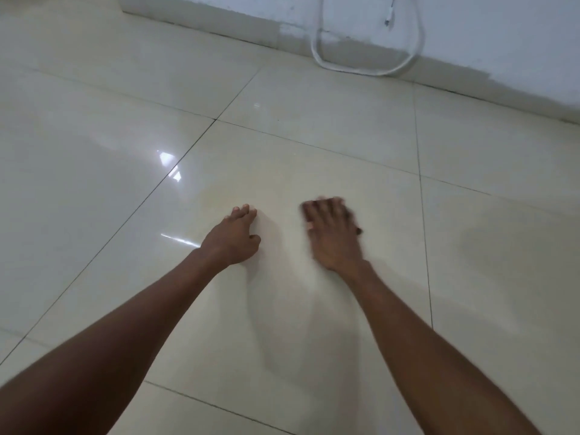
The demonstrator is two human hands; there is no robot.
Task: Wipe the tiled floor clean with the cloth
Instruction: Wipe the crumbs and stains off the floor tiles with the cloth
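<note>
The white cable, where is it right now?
In the head view, the cable loops down the wall at the top, right of centre, touching the floor at its base, well beyond both hands.

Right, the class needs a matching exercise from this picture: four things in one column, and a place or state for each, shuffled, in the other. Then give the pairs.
Column one
1. left hand
2. right hand
3. cable
4. glare

Column two
A. blurred, fingers spread flat on the floor
B. bright patch on the tile left of both hands
C. sharp, fingers bent, tips on the floor
D. white loop at the foot of the wall

Pairs: 1-C; 2-A; 3-D; 4-B
</note>
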